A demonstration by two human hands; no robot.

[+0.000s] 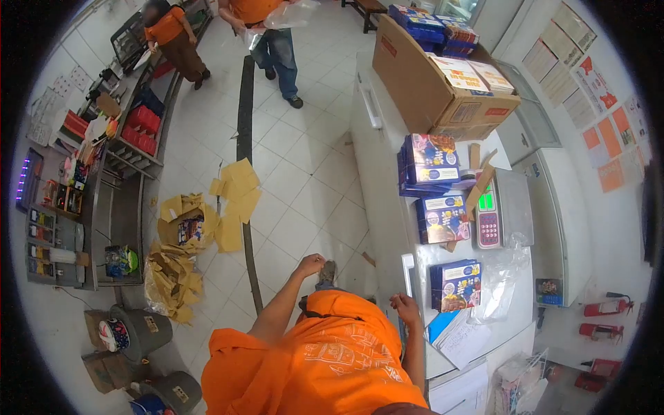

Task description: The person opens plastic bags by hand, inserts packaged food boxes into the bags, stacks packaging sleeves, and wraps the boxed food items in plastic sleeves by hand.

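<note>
Both hands hang low on the near left side of the scale (488,225), with the white freezer (387,207) close by the right. The left hand (311,265) is loosely curled, and whether it pinches anything I can't tell; the right hand (405,308) is half open, fingers bent, nothing visible in it, nearest the front stack of boxes (456,285), which sits just on the near side of the scale. Two more stacks, the middle boxes (443,219) and the back boxes (432,159), run along its left, and the big carton (415,83) sits beyond it. Here's the risk: those stacks look uneven, so a sleeve or elbow brushing one could send boxes over the freezer's left edge. The cardboard strip (481,190) leans over the scale's corner; a bump might slide it and upset a reading. The plastic bag (505,277) could snag fingers. As for room, the floor tiles (290,180) give a walking lane left of the scale, pinched by torn cardboard (238,194) on its far side, where a foot could slip.
</note>
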